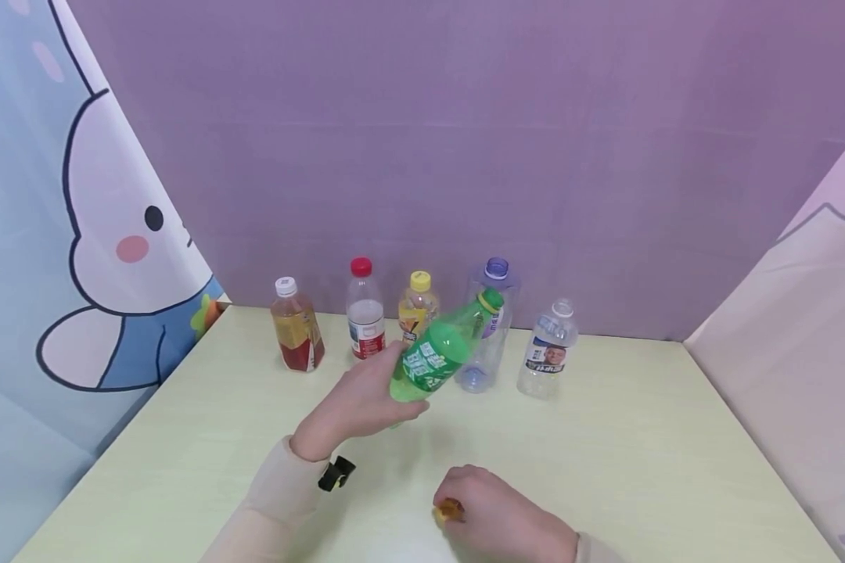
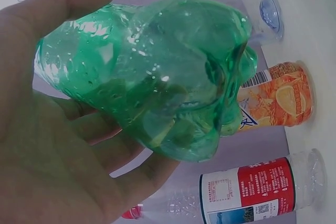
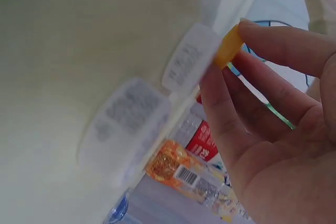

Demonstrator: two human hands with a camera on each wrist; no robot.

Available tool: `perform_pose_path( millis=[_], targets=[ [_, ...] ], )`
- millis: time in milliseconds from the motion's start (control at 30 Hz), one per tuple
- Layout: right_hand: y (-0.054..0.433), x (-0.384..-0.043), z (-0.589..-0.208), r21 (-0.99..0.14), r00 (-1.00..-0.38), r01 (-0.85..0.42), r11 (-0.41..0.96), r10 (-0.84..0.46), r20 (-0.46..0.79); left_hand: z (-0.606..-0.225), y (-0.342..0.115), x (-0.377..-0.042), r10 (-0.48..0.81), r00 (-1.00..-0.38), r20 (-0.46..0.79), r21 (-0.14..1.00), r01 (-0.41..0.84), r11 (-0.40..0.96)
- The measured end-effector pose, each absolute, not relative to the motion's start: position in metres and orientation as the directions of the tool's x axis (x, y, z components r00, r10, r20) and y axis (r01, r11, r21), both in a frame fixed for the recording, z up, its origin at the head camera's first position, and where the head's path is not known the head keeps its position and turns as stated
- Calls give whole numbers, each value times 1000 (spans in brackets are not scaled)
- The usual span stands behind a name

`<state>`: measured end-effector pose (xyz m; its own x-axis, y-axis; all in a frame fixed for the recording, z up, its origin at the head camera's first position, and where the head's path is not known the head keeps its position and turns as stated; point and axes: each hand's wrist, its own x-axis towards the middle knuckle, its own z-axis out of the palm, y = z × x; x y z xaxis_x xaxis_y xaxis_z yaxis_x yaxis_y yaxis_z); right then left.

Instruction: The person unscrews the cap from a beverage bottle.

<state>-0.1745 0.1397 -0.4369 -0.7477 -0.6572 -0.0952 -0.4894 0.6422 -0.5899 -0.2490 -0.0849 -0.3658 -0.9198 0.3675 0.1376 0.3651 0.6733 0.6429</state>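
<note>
While the left hand (image 1: 366, 399) holds a green bottle (image 1: 433, 356) aslant above a pale worktop (image 1: 641, 438), fingers (image 2: 152, 174) curled around the bottle's body and the green cap (image 1: 491, 299) tipped up to the right, the right hand (image 1: 493, 508) pinches a small yellow piece (image 3: 229, 46) between thumb and forefinger, over the near part of the worktop. Droplets cling to the green plastic in the left wrist view; whether more liquid is inside cannot be told. Behind, five bottles stand in a loose row: from left, a white-capped bottle (image 1: 299, 332), amber above dark red; a red-capped clear bottle (image 1: 364, 320); a yellow-capped bottle (image 1: 418, 309) with an orange label; a tall clear bottle (image 1: 476, 377) with a blue mouth; and a smaller clear bottle (image 1: 549, 352). Their contents are hard to make out. Seen from the head, the green bottle blocks parts of the yellow-capped and tall ones. Purple cloth (image 1: 465, 156) hangs behind; a cartoon-printed sheet (image 1: 49, 258) flanks the left.
</note>
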Motion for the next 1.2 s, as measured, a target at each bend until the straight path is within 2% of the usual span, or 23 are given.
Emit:
perform_pose_path(
  millis=[133,333,500,767,967,1200],
  targets=[
    [136,-171,-440,-554,-734,-530,642,-674,-79,-367,-84,-249,369,-920,133,646,363,671],
    [133,-169,-443,-461,-685,-658,595,-727,39,-368,-85,-249,379,-916,130,645,369,669],
    [129,-170,-441,-459,-669,-671,582,-743,36,-368,-84,-248,380,-916,129,646,369,669],
    [133,-175,-425,-497,-725,-615,612,-687,50,-368,-83,-247,388,-912,136,653,377,657],
    [145,-182,-411,-540,-786,-588,602,-584,205,-369,-82,-248,415,-897,149,657,404,637],
    [157,-195,-403,-630,-822,-569,528,-374,429,-371,-79,-248,437,-889,138,669,409,621]
  ],
)
